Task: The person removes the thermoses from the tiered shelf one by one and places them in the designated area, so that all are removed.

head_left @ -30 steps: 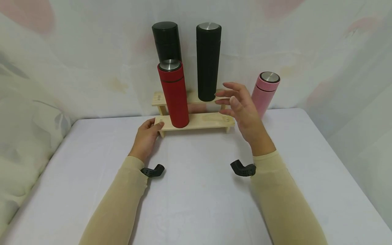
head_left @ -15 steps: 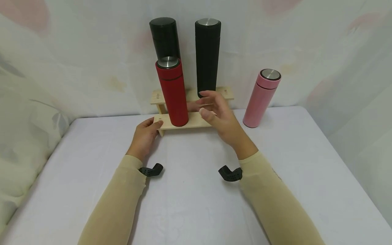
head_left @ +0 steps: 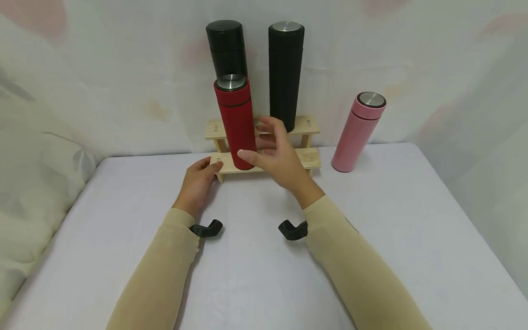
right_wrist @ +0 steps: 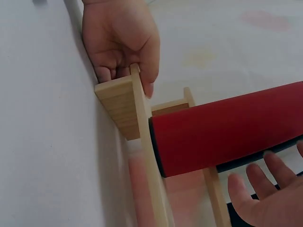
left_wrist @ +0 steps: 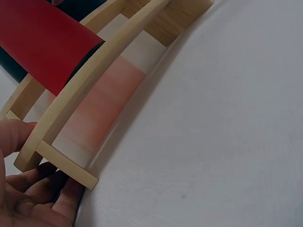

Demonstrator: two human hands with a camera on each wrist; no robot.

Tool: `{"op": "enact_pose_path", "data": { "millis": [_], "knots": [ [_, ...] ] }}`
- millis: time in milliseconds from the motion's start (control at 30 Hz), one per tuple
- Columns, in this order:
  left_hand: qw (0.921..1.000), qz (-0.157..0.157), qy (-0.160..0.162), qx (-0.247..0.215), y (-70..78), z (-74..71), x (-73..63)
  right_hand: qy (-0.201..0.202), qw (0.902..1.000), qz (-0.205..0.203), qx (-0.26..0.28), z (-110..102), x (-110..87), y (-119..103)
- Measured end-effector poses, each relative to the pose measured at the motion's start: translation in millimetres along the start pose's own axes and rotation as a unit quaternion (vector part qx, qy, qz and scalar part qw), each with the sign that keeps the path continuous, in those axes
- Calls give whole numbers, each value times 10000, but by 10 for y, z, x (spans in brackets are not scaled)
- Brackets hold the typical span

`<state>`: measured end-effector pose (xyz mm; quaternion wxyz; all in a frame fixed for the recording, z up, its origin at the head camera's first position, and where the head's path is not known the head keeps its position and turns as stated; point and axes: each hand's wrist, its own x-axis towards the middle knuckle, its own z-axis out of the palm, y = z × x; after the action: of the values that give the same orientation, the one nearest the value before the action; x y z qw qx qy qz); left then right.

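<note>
A two-step wooden display rack [head_left: 288,158] stands at the back of the table. My left hand [head_left: 197,183] grips its front left end, thumb on top and fingers below, as the left wrist view shows at the rack's lower step [left_wrist: 87,82]. On that step stands a red thermos bottle [head_left: 235,121] with a steel lid. My right hand [head_left: 284,160] is beside the bottle, fingers parted and loosely bent; its thumb overlaps the bottle's lower part in the head view. In the right wrist view the right fingers [right_wrist: 258,182] are close alongside the red bottle [right_wrist: 213,135].
Two black thermos bottles stand on the upper step: one with a black lid [head_left: 226,48] behind the red one, one with a steel lid [head_left: 284,75]. A pink thermos bottle [head_left: 358,133] stands on the white-covered table [head_left: 247,256], right of the rack. A pale curtain [head_left: 156,82] hangs behind.
My right hand has moved left from near the pink bottle, past the steel-lidded black bottle, to the red bottle. The left hand has stayed on the rack.
</note>
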<state>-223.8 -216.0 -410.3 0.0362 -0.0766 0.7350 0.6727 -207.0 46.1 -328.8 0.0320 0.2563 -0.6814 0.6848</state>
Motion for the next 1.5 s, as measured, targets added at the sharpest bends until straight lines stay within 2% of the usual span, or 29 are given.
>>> {"op": "enact_pose_path", "data": {
  "millis": [267,500,800,1133,1500],
  "knots": [
    [9999,64,-72,-96,4,23,-19,255,9995,6,200,114,185,105],
    [9997,182,-1,-181,-15,22,-1,343,9993,17,-134,213,309,153],
    [9998,125,39,-165,9,37,-7,436,9976,110,-531,238,416,156],
    [9999,91,8,-137,3,38,3,464,9968,-4,-656,226,439,166],
    [9998,84,59,-187,0,30,-10,422,9969,-147,-653,212,359,123]
  ]
}}
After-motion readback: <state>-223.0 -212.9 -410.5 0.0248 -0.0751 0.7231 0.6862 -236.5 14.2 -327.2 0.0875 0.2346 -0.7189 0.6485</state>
